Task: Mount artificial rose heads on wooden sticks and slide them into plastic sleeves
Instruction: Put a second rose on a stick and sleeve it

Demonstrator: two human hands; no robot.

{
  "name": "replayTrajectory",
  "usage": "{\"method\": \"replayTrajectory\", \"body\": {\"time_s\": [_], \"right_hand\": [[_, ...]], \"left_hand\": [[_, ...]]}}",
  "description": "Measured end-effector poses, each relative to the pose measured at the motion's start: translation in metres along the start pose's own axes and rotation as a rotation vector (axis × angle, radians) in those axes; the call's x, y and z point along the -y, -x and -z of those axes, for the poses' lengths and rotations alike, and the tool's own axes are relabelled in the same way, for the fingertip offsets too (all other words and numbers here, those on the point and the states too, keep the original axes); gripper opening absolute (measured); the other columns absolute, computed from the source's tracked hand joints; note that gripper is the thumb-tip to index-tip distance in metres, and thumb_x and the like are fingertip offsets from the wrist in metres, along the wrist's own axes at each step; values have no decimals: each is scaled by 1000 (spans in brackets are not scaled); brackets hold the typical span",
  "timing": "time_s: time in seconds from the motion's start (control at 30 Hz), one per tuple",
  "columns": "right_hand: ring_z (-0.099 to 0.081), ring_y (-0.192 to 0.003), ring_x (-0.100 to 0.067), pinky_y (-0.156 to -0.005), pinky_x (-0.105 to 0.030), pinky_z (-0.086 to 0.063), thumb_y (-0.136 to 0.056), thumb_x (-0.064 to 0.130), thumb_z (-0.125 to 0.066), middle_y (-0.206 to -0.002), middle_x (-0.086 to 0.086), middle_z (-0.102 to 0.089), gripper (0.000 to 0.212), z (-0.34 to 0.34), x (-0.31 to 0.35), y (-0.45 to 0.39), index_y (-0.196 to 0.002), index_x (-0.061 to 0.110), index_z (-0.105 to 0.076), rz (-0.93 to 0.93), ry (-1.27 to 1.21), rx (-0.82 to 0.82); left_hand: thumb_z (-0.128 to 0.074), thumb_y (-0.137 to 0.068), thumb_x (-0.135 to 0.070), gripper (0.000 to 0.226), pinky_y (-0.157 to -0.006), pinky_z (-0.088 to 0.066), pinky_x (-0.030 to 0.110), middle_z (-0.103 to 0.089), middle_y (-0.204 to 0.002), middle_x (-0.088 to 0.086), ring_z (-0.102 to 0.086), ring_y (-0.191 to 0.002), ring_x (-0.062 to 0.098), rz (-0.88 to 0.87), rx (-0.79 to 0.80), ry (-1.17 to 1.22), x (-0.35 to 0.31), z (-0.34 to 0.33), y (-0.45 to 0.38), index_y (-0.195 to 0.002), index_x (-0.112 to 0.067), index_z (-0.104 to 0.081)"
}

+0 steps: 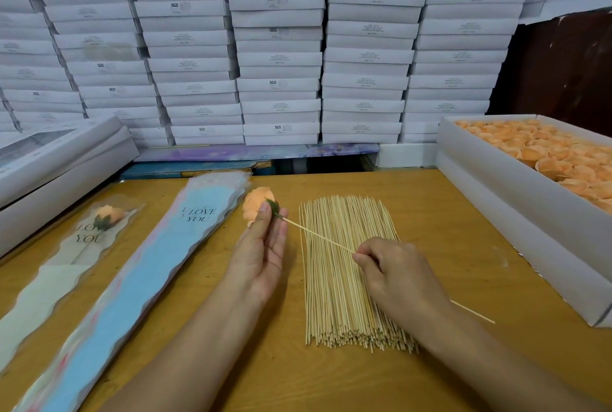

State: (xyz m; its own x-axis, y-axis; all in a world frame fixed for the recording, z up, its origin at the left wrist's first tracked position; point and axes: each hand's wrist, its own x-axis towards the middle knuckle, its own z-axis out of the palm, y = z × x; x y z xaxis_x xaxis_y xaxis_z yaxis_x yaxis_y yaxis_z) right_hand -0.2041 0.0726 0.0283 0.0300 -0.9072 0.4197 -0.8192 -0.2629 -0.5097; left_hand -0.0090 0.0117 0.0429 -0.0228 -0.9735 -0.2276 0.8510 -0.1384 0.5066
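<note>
Wooden stick (319, 236), middle hidden inside right hand (394, 276)

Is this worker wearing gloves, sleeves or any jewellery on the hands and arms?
No. The left hand and the right hand are both bare, with no gloves, rings, watch or bracelets in sight. Both forearms are uncovered too; no sleeve shows anywhere up to the bottom edge of the picture. Fingernails look short and unpainted.

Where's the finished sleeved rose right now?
In the head view, the sleeved rose lies at the table's far left, beside the blue sleeve stack.
</note>
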Motion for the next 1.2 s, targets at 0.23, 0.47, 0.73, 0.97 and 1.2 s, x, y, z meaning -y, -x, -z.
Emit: {"method": "replayTrajectory", "body": {"time_s": [0.23, 0.47, 0.73, 0.97, 1.2], "right_hand": [[-56, -64, -4, -56, -15, -39, -101, 23, -57, -69, 10, -60, 19, 2, 2, 0, -90, 15, -71, 10, 5, 42], [-59, -61, -1, -53, -11, -40, -100, 29, -58, -71, 16, -64, 17, 10, 8, -3, -94, 23, -73, -24, -11, 76], [-66, -79, 8, -69, -15, -55, -91, 30, -72, -83, 25, -69, 10, 39, 7, -10, -98, 34, -77, -102, -109, 252], [-69, -64, -4, -58, -16, -52, -84, 18, -80, -76, 11, -75, 13, 51, 10, -10, -84, 30, -75, -197, -362, 558], [-68, -64, -16, -50, -21, -55, -82, -1, -77, -76, -11, -73, 12, 49, 13, -7, -93, 6, -76, -352, -739, 793]], "left_hand": [[-70, -85, -11, 34, -65, -62, 22, -75, -101, 12, -77, -79, 13, 5, 4, -6, 0, 1, 1, -116, 1, -66], [-74, -74, -12, 46, -66, -62, 23, -74, -106, 15, -77, -80, 14, -9, 18, -7, -6, 1, 0, -117, 2, -66], [-75, -77, -12, 34, -59, -61, 22, -77, -89, 15, -76, -73, 14, -12, 30, -55, -10, -2, 0, -108, 0, -68], [-79, -70, -14, 38, -54, -60, 21, -77, -87, 16, -76, -71, 15, 34, 48, -107, -9, -1, -1, -104, 0, -69], [-80, -69, -16, 41, -54, -60, 21, -77, -89, 15, -76, -73, 15, 79, 49, -161, -5, 0, 0, -105, 2, -69]]}}
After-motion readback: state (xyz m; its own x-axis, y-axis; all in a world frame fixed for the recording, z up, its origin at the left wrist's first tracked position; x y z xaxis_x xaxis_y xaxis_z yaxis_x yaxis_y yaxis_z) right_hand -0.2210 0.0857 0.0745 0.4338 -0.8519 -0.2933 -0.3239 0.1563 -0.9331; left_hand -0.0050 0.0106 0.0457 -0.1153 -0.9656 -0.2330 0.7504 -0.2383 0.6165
